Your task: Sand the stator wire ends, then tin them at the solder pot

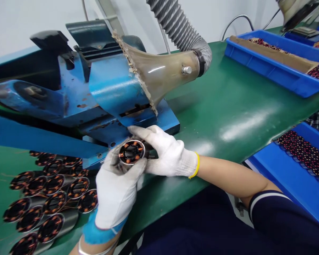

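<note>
A motor stator [132,152], a metal cylinder with copper windings around its open end, is held in front of the blue machine with that end facing me. My left hand [118,180], in a white glove with a blue cuff, is wrapped around its left and lower side, thumb along the bottom rim. From the right, my right hand [166,152], in a white knit glove with a yellow cuff edge, closes on the stator's side and back. Its fingertips are partly hidden behind the cylinder. Several similar stators [51,226] lie in rows left of my left hand.
The blue belt machine [117,85] stands close behind my hands, with a translucent hood [167,69] and grey ribbed hose [180,24]. Blue trays with many small dark-and-red parts sit at the back right [266,67] and right [281,170]. The green tabletop [215,106] spans between.
</note>
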{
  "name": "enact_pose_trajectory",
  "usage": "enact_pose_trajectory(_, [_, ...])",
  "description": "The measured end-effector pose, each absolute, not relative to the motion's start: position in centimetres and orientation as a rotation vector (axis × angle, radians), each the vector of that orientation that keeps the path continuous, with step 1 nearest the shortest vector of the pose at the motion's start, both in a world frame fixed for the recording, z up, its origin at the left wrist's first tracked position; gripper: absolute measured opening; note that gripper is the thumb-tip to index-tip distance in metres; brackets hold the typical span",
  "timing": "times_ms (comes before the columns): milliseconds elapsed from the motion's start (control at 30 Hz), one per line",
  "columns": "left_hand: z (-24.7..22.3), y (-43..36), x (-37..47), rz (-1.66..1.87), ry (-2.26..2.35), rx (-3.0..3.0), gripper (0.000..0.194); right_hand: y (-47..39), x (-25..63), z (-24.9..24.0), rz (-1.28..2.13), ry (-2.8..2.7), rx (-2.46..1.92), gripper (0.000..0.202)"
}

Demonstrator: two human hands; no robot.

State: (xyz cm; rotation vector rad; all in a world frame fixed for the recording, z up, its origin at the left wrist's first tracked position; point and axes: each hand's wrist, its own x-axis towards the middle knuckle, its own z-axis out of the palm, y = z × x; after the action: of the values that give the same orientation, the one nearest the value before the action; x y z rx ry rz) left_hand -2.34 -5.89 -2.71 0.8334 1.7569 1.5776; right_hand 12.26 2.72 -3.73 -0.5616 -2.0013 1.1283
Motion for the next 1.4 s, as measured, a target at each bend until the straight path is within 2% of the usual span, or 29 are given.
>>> enact_pose_trajectory(67, [-2.1, -4.9, -1.9, 1.68, 1.872, 0.805, 0.061, 2.3, 11.7, -4.4, 1.146, -1.846, -0.589, 0.084])
enact_pose_trajectory(233, [-0.7, -3.3, -0.9, 1.726, 1.91, 1.007, 0.065, 3.3, 11.4, -5.1, 0.989, -1.822, -0.612, 0.061])
enact_pose_trajectory(367, [-0.4, -2.7, -1.0, 1.712, 1.851, 1.101, 0.067, 5.3, 11.5, -5.0, 0.864, -1.857, -0.478, 0.06])
enact_pose_trajectory(533, [0.2, -1.3, -0.9, 1.649, 1.998, 1.197, 0.064, 5.8, 10.7, -4.6, 0.801, -1.841, -0.641, 0.054])
enact_pose_trajectory(867, [2.3, -0.5, -1.1, 1.521, 2.002, 1.258, 0.051, 4.5, 9.2, -2.8, 0.83, -1.802, -0.928, 0.069])
enact_pose_trajectory(1067, [2.4, -0.3, -0.9, 1.505, 1.968, 1.292, 0.044, 4.7, 9.9, -2.6, 0.809, -1.799, -0.875, 0.054])
enact_pose_trajectory(1267, [2.7, 0.0, -0.3, 1.522, 1.934, 1.258, 0.047, 4.9, 10.2, -3.2, 0.821, -1.762, -0.842, 0.06])
enact_pose_trajectory(1400, [3.2, 0.4, -0.1, 1.525, 1.916, 1.244, 0.043, 4.9, 10.1, -2.9, 0.799, -1.773, -0.887, 0.049])
